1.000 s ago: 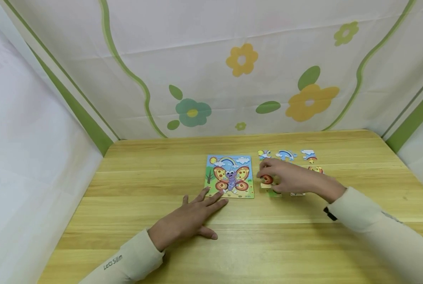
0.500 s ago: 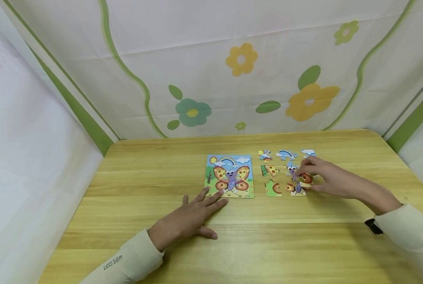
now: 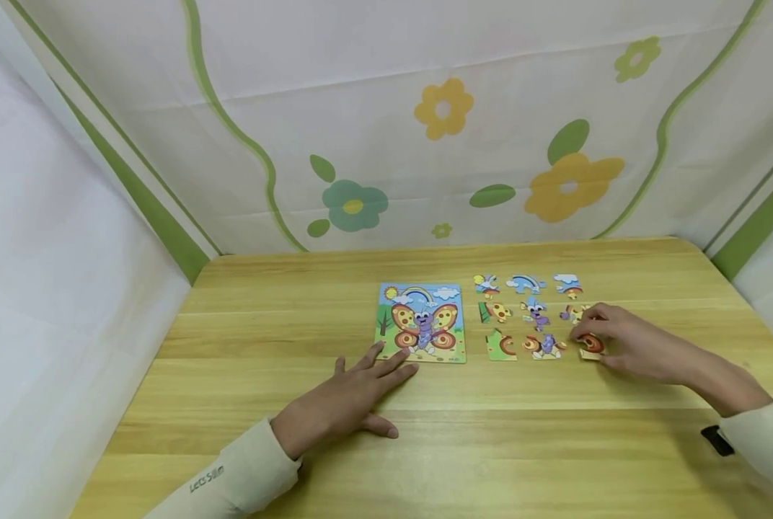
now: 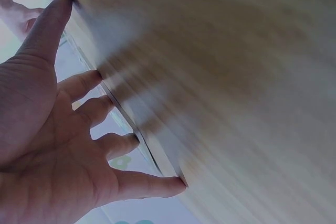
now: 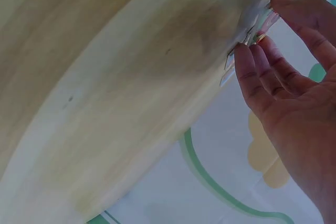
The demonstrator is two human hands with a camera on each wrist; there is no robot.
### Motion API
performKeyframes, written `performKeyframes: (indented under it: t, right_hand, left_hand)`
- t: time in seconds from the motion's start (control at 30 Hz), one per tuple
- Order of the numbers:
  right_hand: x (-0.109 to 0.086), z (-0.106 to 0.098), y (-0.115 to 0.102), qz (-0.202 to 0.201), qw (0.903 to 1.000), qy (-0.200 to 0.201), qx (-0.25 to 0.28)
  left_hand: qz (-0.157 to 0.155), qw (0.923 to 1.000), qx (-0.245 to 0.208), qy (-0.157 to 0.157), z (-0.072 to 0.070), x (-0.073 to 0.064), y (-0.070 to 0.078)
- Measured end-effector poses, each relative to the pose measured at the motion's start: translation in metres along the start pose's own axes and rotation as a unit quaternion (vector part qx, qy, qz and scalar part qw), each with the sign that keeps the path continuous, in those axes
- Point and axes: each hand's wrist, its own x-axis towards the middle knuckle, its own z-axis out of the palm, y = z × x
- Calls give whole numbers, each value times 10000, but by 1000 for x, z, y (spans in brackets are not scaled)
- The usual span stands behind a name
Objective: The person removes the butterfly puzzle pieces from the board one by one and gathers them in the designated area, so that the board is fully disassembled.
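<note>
In the head view my left hand [image 3: 350,396] lies with fingers spread. Its fingertips touch the lower edge of a square butterfly picture board [image 3: 419,295], and the thumb rests on the wood. Off to the right, my right hand [image 3: 646,349] pinches a puzzle piece [image 3: 592,344] with a red-brown wing swirl, at the lower right corner of the loose pieces. Left of it lies a piece with the butterfly's purple body [image 3: 547,347]; just above is a yellow wing piece [image 3: 577,313], partly covered by my fingers. The right wrist view shows the thumb and fingers [image 5: 247,72] down at the table.
Several other loose puzzle pieces lie in spaced rows, among them a rainbow piece [image 3: 525,283], a cloud piece [image 3: 567,284] and a green corner piece [image 3: 501,346]. Behind the wooden table [image 3: 425,447] hangs a white flowered cloth [image 3: 373,130].
My right hand has carried the swirl piece rightward from the left column to the lower right corner of the rows, uncovering the other pieces. The left hand has stayed in place.
</note>
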Motion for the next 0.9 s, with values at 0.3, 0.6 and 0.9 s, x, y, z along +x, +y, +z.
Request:
performKeyframes:
  t: [0.3, 0.6, 0.9]
  right_hand:
    - [-3, 6, 1, -106, 9999, 47, -104]
    - [-2, 6, 2, -159, 9997, 103, -160]
    - [7, 2, -13, 301, 9986, 423, -73]
  left_hand:
    - [-59, 9999, -20, -88, -1, -1, -1]
    - [-89, 10000, 0, -38, 0, -2, -2]
    - [-91, 10000, 2, 12, 1, -3, -1]
